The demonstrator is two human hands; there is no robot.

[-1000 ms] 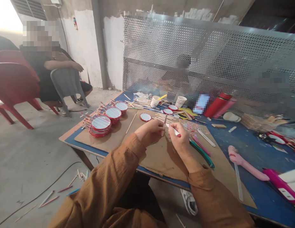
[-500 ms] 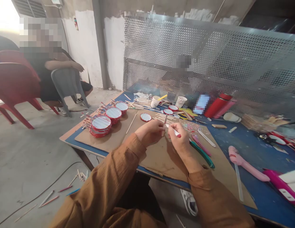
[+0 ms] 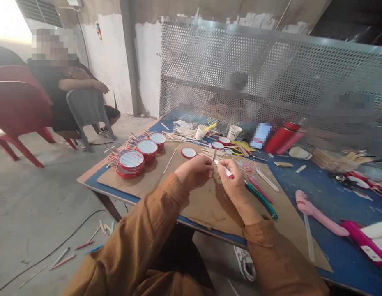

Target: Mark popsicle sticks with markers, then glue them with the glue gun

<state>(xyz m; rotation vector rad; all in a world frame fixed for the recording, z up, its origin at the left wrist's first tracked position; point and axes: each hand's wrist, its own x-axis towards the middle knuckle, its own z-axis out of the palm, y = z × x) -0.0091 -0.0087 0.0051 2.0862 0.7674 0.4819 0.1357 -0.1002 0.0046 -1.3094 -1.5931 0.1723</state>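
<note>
A worker's left hand (image 3: 194,172) and right hand (image 3: 232,179) meet above a sheet of brown cardboard (image 3: 206,213) on a blue-topped work surface (image 3: 341,250). The left fingers (image 3: 205,163) close narrowly on a slim wooden craft stick (image 3: 214,161), which stands almost upright just beside the right hand. The right fingers (image 3: 228,167) pinch a white stick with a red end (image 3: 226,169), slanting across the palm with its far end at or very near the craft stick; whether they touch cannot be told at this angle.

Just ahead of the hands, a red-rimmed round frame (image 3: 188,152) lies on the cardboard, with a second (image 3: 217,144) farther back. To the left, more red-rimmed frames with pale strips across their faces (image 3: 131,160) stand in a row, bristling with sticks. A teal-handled tool (image 3: 261,204) lies near the right wrist, and a red flask (image 3: 279,137) stands at the far edge. Mustard-colored sleeves (image 3: 126,234) cover both forearms. Beyond a perforated metal screen (image 3: 240,61), a second person (image 3: 235,88) is dimly visible, while another person (image 3: 55,84) sits at left on a gray plastic chair (image 3: 86,109).
</note>
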